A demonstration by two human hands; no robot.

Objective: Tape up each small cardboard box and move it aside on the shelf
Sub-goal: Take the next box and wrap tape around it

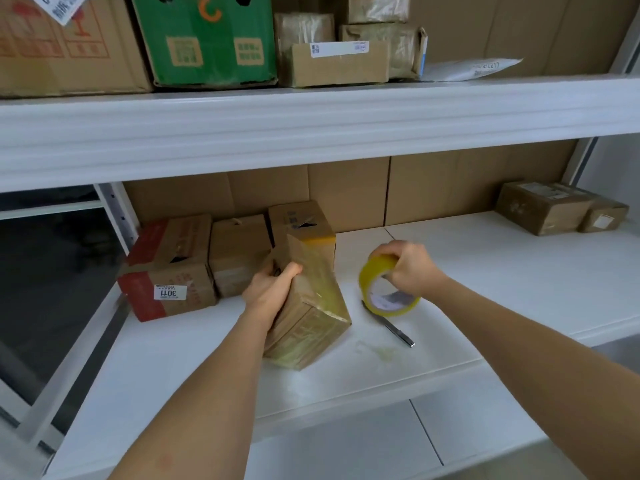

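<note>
A small cardboard box point(311, 313) wrapped in clear tape stands tilted on the white shelf point(467, 282). My left hand point(270, 289) grips its upper left edge. To its right my right hand point(412, 268) holds a yellow roll of tape point(384, 289) by the rim, the roll's lower edge near the shelf. A box cutter point(391, 325) lies on the shelf just under the roll. Behind the held box stand three more small boxes: one with red print point(169, 271), a plain one point(235, 254) and a taller one point(301, 225).
Two small taped boxes point(554, 209) sit at the back right of the shelf. Scraps of clear tape point(377, 349) lie near the front edge. The upper shelf point(311, 116) carries larger cartons, a green box point(207, 39) and parcels. Brown cardboard lines the back wall.
</note>
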